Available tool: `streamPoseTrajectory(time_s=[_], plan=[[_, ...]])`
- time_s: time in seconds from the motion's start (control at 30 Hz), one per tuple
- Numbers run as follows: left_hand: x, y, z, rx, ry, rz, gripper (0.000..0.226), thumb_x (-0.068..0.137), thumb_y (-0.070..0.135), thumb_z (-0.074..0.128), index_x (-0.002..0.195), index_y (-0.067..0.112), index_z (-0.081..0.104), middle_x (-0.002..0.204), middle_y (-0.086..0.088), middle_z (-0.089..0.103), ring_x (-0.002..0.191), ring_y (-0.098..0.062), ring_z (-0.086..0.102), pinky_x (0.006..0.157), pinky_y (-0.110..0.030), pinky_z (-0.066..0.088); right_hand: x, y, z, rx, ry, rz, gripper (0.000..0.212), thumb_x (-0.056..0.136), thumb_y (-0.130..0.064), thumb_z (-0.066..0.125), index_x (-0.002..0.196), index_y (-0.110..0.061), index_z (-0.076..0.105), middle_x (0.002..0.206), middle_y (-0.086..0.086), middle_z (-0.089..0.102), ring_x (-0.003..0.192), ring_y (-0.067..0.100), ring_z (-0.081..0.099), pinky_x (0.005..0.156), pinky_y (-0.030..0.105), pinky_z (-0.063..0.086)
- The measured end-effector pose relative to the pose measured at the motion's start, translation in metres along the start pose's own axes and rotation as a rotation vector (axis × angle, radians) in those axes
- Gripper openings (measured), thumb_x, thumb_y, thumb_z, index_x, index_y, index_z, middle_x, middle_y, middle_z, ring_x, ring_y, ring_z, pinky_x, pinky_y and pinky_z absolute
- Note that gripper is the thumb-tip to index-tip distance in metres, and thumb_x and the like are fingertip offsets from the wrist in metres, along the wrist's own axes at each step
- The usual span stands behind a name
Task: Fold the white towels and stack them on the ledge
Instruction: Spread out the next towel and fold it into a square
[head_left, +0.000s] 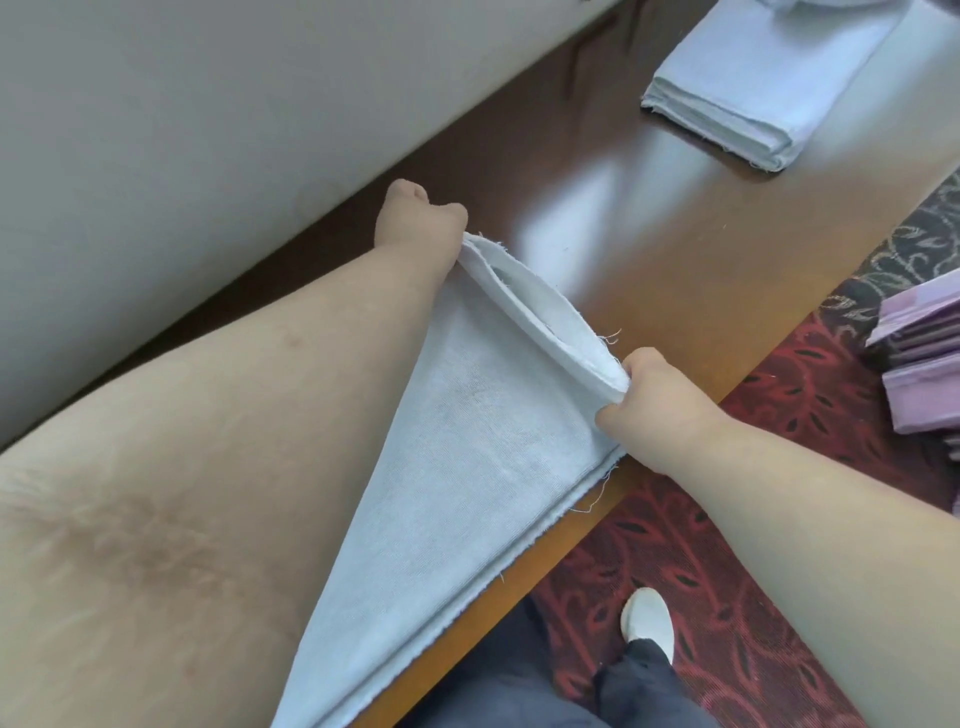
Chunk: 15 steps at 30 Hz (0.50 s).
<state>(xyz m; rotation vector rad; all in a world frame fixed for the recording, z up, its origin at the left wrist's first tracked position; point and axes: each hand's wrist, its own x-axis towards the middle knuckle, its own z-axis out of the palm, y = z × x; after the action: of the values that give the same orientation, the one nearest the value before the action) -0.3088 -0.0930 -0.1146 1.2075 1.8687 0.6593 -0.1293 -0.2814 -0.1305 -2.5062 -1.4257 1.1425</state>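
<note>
A white towel lies doubled along the front edge of a glossy wooden ledge, its long axis running with that edge from the bottom of the frame up toward the far end, where its open end points. The left hand pinches the far corner of that end on the wall side, fingers curled round the cloth; the right hand grips the near corner at the ledge's front edge. Between them the layers gape apart, frayed threads showing. Farther along the ledge, well apart, sits a stack of folded towels, its long side set across the ledge. A white wall backs the ledge. Below, red patterned carpet, a white shoe and purple folded cloths. No writing or label can be read.
</note>
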Motion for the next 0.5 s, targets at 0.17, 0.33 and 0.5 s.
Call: streamPoseTrajectory(time_s=[0.17, 0.33, 0.5], plan=[[-0.015, -0.009, -0.019, -0.213, -0.012, -0.069, 0.023, 0.084, 0.019, 0.047, 0.105, 0.024, 0.044, 0.082, 0.004, 0.045, 0.064, -0.017, 0.048, 0.065, -0.032, 0.053, -0.013, -0.007, -0.003, -0.071, -0.046, -0.102, 0.01, 0.084, -0.012, 0.054, 0.083, -0.015, 0.044, 0.077, 0.005, 0.055, 0.058, 0.018, 0.047, 0.047, 0.028, 0.031], [-0.03, -0.022, -0.057, -0.508, 0.079, -0.126, 0.031, 0.086, 0.01, 0.059, 0.109, 0.027, 0.049, 0.097, 0.002, 0.059, 0.079, -0.017, 0.063, 0.077, -0.038, 0.059, -0.053, -0.03, 0.015, -0.129, 0.063, -0.38, 0.019, 0.082, -0.016, 0.059, 0.07, -0.019, 0.045, 0.071, 0.002, 0.049, 0.053, 0.019, 0.047, 0.045, 0.029, 0.031], [-0.062, -0.052, -0.097, -0.765, 0.217, -0.19, 0.026, 0.089, 0.005, 0.065, 0.108, 0.02, 0.057, 0.101, -0.001, 0.068, 0.092, -0.018, 0.069, 0.087, -0.036, 0.057, -0.098, -0.053, 0.039, -0.233, 0.117, -0.615, 0.044, 0.086, -0.047, 0.068, 0.072, -0.024, 0.034, 0.063, -0.004, 0.041, 0.048, 0.011, 0.043, 0.043, 0.027, 0.033]])
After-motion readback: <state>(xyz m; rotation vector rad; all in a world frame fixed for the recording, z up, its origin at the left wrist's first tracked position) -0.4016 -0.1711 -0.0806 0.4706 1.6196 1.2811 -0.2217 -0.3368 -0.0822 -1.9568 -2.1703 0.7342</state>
